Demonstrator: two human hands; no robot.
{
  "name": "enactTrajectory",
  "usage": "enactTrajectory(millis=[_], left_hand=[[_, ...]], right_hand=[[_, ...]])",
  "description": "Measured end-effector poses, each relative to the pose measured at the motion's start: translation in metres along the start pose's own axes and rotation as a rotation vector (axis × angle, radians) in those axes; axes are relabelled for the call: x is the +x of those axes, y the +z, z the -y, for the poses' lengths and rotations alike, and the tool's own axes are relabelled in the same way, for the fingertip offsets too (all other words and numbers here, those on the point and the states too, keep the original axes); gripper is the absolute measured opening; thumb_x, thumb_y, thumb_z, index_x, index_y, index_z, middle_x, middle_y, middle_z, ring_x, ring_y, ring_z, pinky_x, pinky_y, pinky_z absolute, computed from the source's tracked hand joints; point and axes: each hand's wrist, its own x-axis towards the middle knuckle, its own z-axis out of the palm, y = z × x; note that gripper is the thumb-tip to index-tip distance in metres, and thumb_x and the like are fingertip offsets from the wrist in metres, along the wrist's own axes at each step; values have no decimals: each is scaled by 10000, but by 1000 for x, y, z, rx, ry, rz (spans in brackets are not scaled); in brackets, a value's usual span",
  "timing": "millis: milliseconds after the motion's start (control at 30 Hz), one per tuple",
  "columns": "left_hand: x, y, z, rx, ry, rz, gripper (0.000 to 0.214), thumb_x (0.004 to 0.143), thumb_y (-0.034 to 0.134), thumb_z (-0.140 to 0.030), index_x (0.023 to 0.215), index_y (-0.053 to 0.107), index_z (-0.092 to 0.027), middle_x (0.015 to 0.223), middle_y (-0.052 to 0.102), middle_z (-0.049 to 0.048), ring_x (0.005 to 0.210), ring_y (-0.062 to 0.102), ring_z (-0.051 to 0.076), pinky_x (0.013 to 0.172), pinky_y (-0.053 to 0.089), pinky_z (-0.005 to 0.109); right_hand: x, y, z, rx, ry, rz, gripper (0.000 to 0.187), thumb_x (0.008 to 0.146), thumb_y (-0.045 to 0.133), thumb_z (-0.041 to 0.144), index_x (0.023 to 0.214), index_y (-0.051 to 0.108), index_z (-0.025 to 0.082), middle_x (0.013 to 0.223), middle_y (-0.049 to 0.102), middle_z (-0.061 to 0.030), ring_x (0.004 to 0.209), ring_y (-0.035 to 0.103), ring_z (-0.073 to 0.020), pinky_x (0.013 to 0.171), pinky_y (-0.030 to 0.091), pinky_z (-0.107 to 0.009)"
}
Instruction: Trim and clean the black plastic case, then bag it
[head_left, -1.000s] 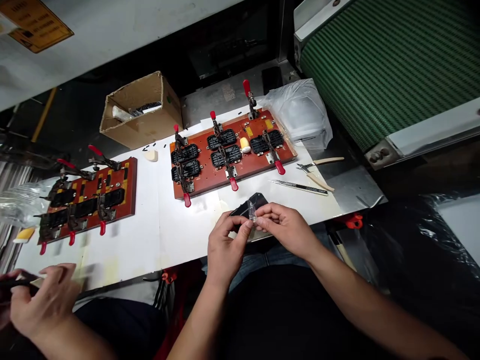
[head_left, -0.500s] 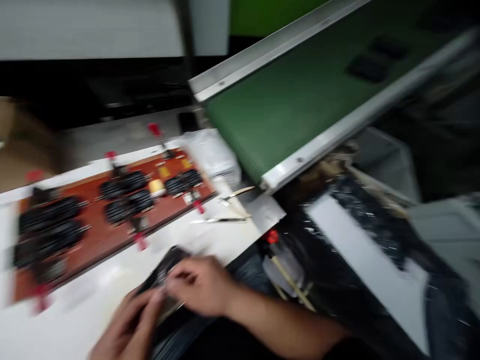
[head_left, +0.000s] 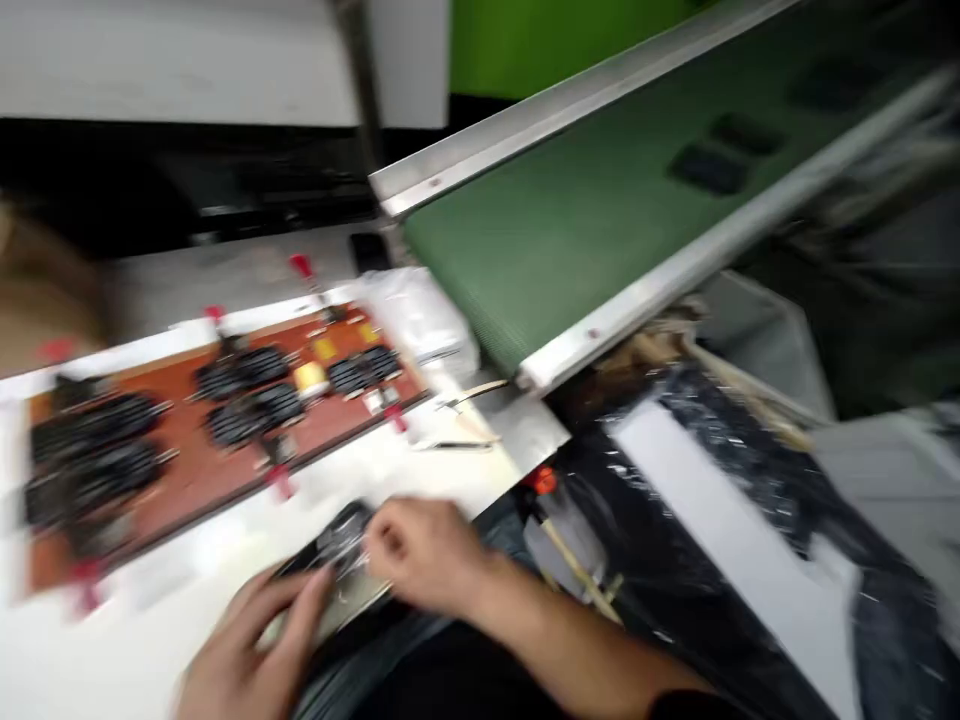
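Note:
The picture is blurred by head motion. My right hand (head_left: pixel 424 555) rests at the near table edge, fingers curled on a small clear piece held over a dark flat bag (head_left: pixel 334 540). Coming in from the lower left, my left hand (head_left: pixel 251 645) has its fingers stretched toward the same bag and touches it. Just beyond the hands lies a red-brown fixture board (head_left: pixel 217 430) with several black parts and red-handled clamps.
A green conveyor belt (head_left: pixel 600 230) with a metal rail runs up to the right, carrying dark parts. A clear plastic bag (head_left: pixel 420 315), pliers (head_left: pixel 469 395) and tweezers (head_left: pixel 450 445) lie right of the board. Black plastic sheeting and a white panel (head_left: pixel 720 540) fill the lower right.
The view has swung to the right, bringing the conveyor in and losing the left board and the other person's hands. My hands have dropped onto the dark bag at the table edge.

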Motion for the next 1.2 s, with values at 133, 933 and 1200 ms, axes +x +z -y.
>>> enactTrajectory(millis=[133, 933, 1200], left_hand=[[-14, -8, -9, 12, 74, -68, 242, 935, 662, -441, 826, 752, -245, 979, 718, 47, 993, 685, 245, 838, 535, 317], [-32, -24, 10, -784, -494, 54, 650, 809, 880, -405, 1386, 646, -221, 979, 708, 36, 764, 623, 136, 661, 546, 229], [-27, -2, 3, -957, -558, -232, 580, 702, 947, -364, 1191, 700, -173, 994, 735, 42, 725, 636, 102, 646, 539, 190]], right_hand=[[-6, -1, 6, 77, -9, -98, 101, 997, 536, 331, 961, 568, 243, 884, 696, -40, 799, 671, -195, 778, 530, -314], [10, -2, -1, 152, -296, -239, 126, 1037, 607, 188, 1078, 724, 210, 953, 682, -41, 880, 647, -187, 808, 526, -326], [-10, 14, 0, 170, -458, -16, 218, 1029, 619, 160, 1186, 759, 216, 984, 730, -59, 914, 647, -214, 823, 537, -356]])
